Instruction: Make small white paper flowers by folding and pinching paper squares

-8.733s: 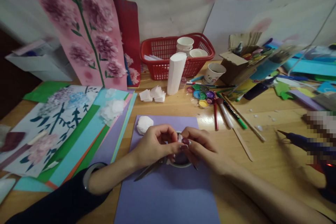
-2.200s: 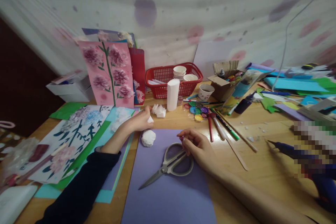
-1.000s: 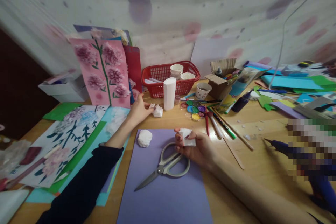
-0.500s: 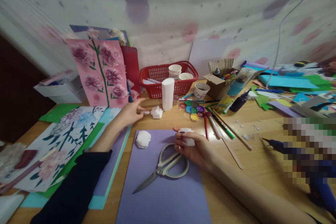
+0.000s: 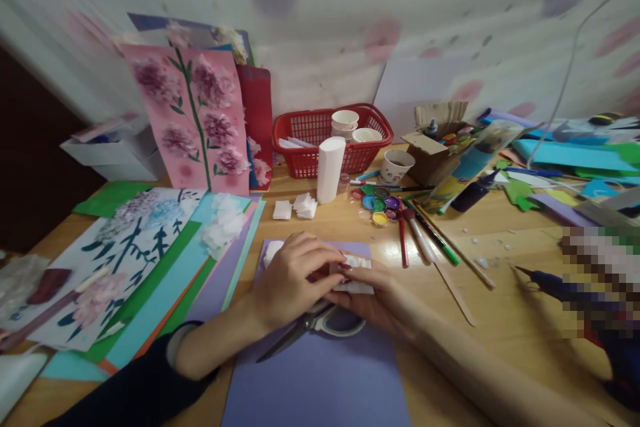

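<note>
Over the purple paper sheet (image 5: 320, 387), my two hands meet around a small folded piece of white tissue paper (image 5: 359, 285). My right hand (image 5: 383, 290) grips it from the right, thumb on top. The bent fingers of my left hand (image 5: 297, 277) close in at its left edge; their tips are partly hidden. Beneath the hands lie scissors (image 5: 285, 340) with grey handles, blades toward the lower left. My left hand mostly covers a white crumpled ball (image 5: 271, 251). Beyond them, a flat tissue square (image 5: 282, 209) rests beside a small tissue stack (image 5: 305, 205).
A white paper roll (image 5: 330, 170) stands before a red basket (image 5: 305, 127) of cups. Paint pots (image 5: 380, 203), brushes (image 5: 417, 237) and a paper cup (image 5: 397, 167) are to the right, with a blue glue gun (image 5: 550, 283) farther out. Flower artworks (image 5: 195, 127) stand at left.
My left hand has come back from the tissue stack to the piece in my right hand. A tissue square it was touching now lies beside the stack. The view has shifted slightly.
</note>
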{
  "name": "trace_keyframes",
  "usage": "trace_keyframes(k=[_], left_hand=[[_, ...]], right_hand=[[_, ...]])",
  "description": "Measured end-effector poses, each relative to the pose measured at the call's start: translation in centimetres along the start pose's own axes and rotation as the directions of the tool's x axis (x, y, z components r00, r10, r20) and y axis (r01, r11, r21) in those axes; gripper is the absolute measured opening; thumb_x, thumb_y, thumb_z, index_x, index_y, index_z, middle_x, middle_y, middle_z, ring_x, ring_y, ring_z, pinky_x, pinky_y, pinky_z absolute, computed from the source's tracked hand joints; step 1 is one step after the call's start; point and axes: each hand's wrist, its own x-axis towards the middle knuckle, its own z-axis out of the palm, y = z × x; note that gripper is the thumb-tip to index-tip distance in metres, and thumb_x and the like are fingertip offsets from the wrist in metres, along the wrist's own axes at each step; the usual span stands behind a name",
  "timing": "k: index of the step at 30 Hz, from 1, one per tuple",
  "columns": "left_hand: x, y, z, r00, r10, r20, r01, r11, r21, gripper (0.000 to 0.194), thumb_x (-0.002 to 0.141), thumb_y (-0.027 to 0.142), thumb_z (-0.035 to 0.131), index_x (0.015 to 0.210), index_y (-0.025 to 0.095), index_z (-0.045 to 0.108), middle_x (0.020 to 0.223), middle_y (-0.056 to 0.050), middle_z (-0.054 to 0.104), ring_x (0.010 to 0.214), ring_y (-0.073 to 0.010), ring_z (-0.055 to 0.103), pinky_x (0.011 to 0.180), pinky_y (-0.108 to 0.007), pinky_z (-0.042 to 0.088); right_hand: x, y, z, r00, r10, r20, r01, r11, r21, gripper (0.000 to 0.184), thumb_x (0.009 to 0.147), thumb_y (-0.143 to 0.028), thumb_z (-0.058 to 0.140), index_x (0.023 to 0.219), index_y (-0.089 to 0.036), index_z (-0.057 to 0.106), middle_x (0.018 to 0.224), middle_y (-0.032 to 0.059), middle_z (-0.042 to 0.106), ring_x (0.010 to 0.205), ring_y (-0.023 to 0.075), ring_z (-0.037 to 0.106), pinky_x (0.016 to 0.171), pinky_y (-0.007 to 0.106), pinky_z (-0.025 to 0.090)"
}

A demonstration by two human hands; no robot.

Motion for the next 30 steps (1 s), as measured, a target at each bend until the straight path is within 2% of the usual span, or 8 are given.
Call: trace_keyframes(k=[3, 6, 8, 11, 18, 23, 28, 30], left_hand=[[-0.2, -0.8, 0.4, 0.999, 0.0, -0.033, -0.001, 0.999, -0.049, 0.008, 0.08, 0.01, 0.071, 0.087, 0.014, 0.072, 0.085, -0.005, 0.075, 0.083, -0.0196, 0.064, 0.079, -0.035, 0.05], [-0.3, -1.2, 0.5, 0.997, -0.078, -0.027, 0.074, 0.992, -0.105, 0.008, 0.08, 0.008, 0.07, 0.082, 0.015, 0.072, 0.088, -0.005, 0.074, 0.086, -0.0184, 0.065, 0.079, -0.033, 0.05], [-0.5, -1.3, 0.5, 0.99, -0.14, -0.024, 0.137, 0.983, -0.12, 0.012, 0.079, 0.006, 0.07, 0.085, 0.016, 0.072, 0.09, -0.005, 0.072, 0.088, -0.0181, 0.065, 0.08, -0.031, 0.05], [-0.7, -1.1, 0.5, 0.984, -0.172, -0.047, 0.166, 0.98, -0.11, 0.016, 0.078, 0.006, 0.071, 0.089, 0.017, 0.072, 0.091, -0.005, 0.069, 0.091, -0.0182, 0.064, 0.08, -0.031, 0.05], [-0.5, -0.5, 0.1, 0.976, -0.205, -0.069, 0.198, 0.976, -0.094, 0.015, 0.075, 0.003, 0.071, 0.073, 0.017, 0.068, 0.09, -0.004, 0.067, 0.089, -0.0178, 0.063, 0.081, -0.032, 0.051], [-0.6, -0.7, 0.3, 0.984, -0.154, -0.085, 0.148, 0.986, -0.077, 0.018, 0.078, 0.008, 0.07, 0.093, 0.02, 0.07, 0.1, -0.007, 0.065, 0.1, -0.0213, 0.062, 0.087, -0.038, 0.051], [-0.7, -0.8, 0.2, 0.991, -0.12, -0.056, 0.117, 0.992, -0.04, 0.01, 0.083, 0.013, 0.067, 0.083, 0.022, 0.071, 0.1, -0.006, 0.065, 0.098, -0.021, 0.062, 0.086, -0.038, 0.051], [-0.6, -0.7, 0.1, 0.993, -0.095, -0.065, 0.095, 0.995, -0.01, 0.009, 0.084, 0.014, 0.066, 0.085, 0.022, 0.072, 0.099, -0.006, 0.066, 0.097, -0.0208, 0.062, 0.085, -0.038, 0.05]], right_hand=[[0.1, -0.1, -0.3, 0.999, 0.044, 0.031, -0.046, 0.996, 0.075, 0.017, 0.073, -0.014, 0.072, 0.09, -0.013, 0.071, 0.086, 0.0029, 0.074, 0.084, 0.014, 0.068, 0.088, 0.033, 0.053], [0.2, -0.3, -0.7, 0.997, 0.057, 0.06, -0.064, 0.99, 0.124, 0.02, 0.076, -0.015, 0.071, 0.095, -0.011, 0.072, 0.085, 0.0032, 0.074, 0.084, 0.0137, 0.068, 0.088, 0.032, 0.055], [0.2, -0.4, -0.8, 0.995, 0.063, 0.077, -0.073, 0.989, 0.132, 0.023, 0.078, -0.016, 0.07, 0.1, -0.011, 0.071, 0.089, 0.0042, 0.074, 0.087, 0.0144, 0.068, 0.089, 0.033, 0.054], [0.1, -0.3, -0.8, 0.992, 0.062, 0.108, -0.078, 0.985, 0.152, 0.026, 0.082, -0.018, 0.069, 0.106, -0.012, 0.07, 0.095, 0.0048, 0.074, 0.09, 0.0144, 0.068, 0.092, 0.033, 0.053], [0.2, -0.2, -1.1, 0.991, 0.053, 0.12, -0.07, 0.987, 0.147, 0.025, 0.083, -0.021, 0.069, 0.106, -0.013, 0.07, 0.098, 0.0042, 0.074, 0.093, 0.014, 0.067, 0.096, 0.033, 0.05], [0.2, -0.3, -0.8, 0.994, 0.058, 0.087, -0.065, 0.995, 0.081, 0.029, 0.083, -0.023, 0.068, 0.111, -0.015, 0.069, 0.104, 0.0061, 0.073, 0.097, 0.0154, 0.067, 0.1, 0.035, 0.046], [0.0, -0.5, -0.6, 0.995, 0.054, 0.084, -0.058, 0.997, 0.045, 0.03, 0.082, -0.025, 0.071, 0.111, -0.017, 0.07, 0.104, 0.0059, 0.073, 0.099, 0.0157, 0.067, 0.099, 0.035, 0.047], [-0.1, -0.6, -0.6, 0.995, 0.057, 0.086, -0.061, 0.997, 0.042, 0.031, 0.081, -0.025, 0.072, 0.112, -0.017, 0.069, 0.103, 0.0061, 0.073, 0.098, 0.0155, 0.067, 0.098, 0.035, 0.047]])
